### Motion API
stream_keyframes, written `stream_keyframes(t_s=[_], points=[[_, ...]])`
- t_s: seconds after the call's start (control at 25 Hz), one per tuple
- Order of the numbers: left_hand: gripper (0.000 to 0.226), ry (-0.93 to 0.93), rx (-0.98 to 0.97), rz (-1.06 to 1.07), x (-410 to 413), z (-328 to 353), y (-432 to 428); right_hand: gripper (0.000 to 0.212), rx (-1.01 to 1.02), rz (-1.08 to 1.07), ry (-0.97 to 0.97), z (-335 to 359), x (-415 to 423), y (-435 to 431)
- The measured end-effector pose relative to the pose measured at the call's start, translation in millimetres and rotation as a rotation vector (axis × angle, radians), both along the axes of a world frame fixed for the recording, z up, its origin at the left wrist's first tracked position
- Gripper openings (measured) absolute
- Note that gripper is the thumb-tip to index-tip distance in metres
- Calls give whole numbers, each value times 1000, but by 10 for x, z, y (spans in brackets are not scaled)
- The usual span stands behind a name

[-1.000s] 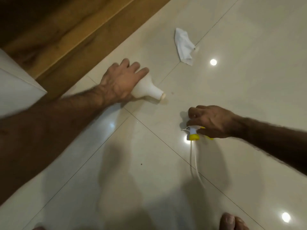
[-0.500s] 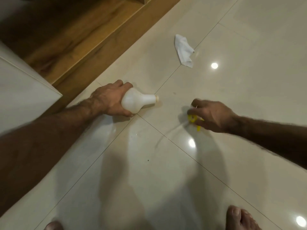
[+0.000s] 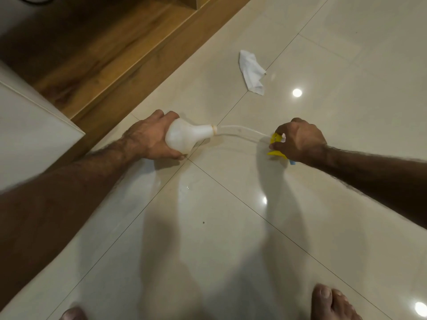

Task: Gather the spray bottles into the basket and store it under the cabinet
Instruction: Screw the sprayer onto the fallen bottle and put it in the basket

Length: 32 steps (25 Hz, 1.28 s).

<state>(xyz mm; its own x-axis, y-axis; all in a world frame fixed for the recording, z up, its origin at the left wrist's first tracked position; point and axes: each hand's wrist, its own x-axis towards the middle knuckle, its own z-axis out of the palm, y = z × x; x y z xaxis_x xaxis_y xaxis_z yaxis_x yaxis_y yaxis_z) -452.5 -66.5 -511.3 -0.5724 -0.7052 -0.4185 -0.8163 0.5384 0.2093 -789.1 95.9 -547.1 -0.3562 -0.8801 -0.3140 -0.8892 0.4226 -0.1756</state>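
Where glossy cream floor tiles (image 3: pixel 231 227) meet a wood-grain cabinet base (image 3: pixel 111 56), the left hand (image 3: pixel 147 139) wraps the bulbous, matte white bottle (image 3: pixel 184 137) lying sideways. The right hand (image 3: pixel 300 140) pinches the yellow trigger head (image 3: pixel 275 139), its thin curved tube (image 3: pixel 240 131) reaching the bottle's neck. A crumpled white cloth (image 3: pixel 251 71) lies beyond.

white bottle (image 3: pixel 184 137) sideways, yellow sprayer (image 3: pixel 276 146) (detached)
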Motion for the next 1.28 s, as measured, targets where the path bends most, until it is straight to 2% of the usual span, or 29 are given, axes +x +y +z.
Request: stream_keyframes(t_s=[0.28, 0.48, 0.76, 0.92, 1.04, 1.16, 1.24, 1.28], points=[[105, 43, 30, 8, -37, -25, -41, 34, 0, 44, -23, 52, 112, -34], [107, 97, 67, -38, -143, -35, 45, 41, -126, 102, -101, 147, 321, -142], [106, 173, 108, -77, -320, -62, 170, 35, -195, 200, -197, 212, 465, -240], [107, 213, 124, -54, -319, -77, 135, 36, -247, 293, -173, 270, 405, -207], [106, 282, 232, 30, -360, -37, 131, 35, -282, 345, -143, 319, 365, -204], [101, 509, 518, 263, -380, 53, 169, 33, -300, 389, -171, 381, 284, -232], [80, 634, 598, 472, -437, 98, 207, 31, -312, 387, -170, 385, 264, -234], [72, 633, 592, 554, -473, 107, 211, 30, -318, 377, -169, 378, 272, -229]])
